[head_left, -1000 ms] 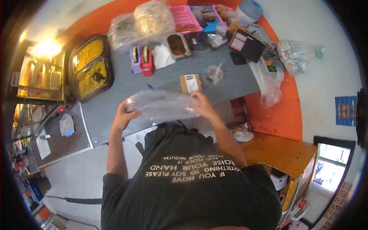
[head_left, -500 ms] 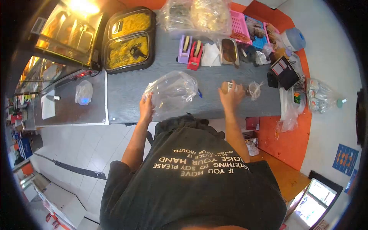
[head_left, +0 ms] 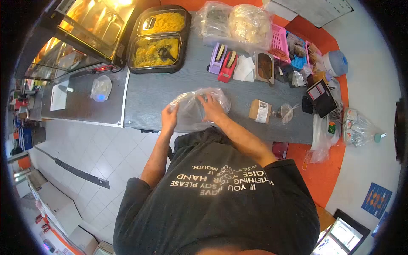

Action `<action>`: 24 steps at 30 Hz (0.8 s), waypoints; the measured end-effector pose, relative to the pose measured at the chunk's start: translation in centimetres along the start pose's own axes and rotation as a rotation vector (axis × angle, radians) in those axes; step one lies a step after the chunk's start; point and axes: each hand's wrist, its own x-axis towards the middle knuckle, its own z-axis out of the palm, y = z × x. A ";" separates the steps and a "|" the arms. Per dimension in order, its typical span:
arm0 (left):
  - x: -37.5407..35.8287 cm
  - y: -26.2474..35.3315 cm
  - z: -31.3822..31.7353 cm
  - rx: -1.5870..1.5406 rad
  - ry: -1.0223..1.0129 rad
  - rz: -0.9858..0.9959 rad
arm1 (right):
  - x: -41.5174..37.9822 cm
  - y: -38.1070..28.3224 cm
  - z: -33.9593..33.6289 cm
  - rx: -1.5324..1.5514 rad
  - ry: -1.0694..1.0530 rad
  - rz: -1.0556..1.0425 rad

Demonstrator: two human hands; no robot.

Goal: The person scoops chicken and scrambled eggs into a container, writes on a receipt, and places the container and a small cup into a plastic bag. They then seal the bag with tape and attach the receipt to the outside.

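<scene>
A clear plastic bag (head_left: 189, 112) lies crumpled over the front part of the grey counter. My left hand (head_left: 169, 118) pinches its left edge. On the bag's right part rests my right hand (head_left: 211, 109), its fingers apart and touching the plastic. To the right of that hand stands a small brown cardboard box (head_left: 254, 109) with a white printed label. Beside the box lies a small knotted clear bag (head_left: 287, 113); what it contains is too small to make out.
Behind the bag stand a purple tape dispenser (head_left: 216, 61), a red tape dispenser (head_left: 227, 68), white napkins (head_left: 244, 69) and a metal container (head_left: 264, 70) of dark sauce. A black tray (head_left: 131, 63) holds yellow food at the back left. A heated display case (head_left: 87, 32) borders it.
My right hand has let go of the brown box, leaving it on the counter, and has moved left onto the plastic bag. My left hand still holds the bag's edge. The view has shifted slightly.
</scene>
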 end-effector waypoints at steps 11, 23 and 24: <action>0.5 0.6 -4.9 0.488 0.494 0.167 | 0.0 1.0 -3.2 -0.143 -0.456 -0.192; -7.4 7.5 5.7 0.695 -0.279 0.681 | -1.8 2.4 -2.1 0.048 -0.567 -0.100; -5.6 4.3 6.3 0.693 -0.272 0.675 | -1.7 2.8 -1.6 -0.001 -0.607 -0.132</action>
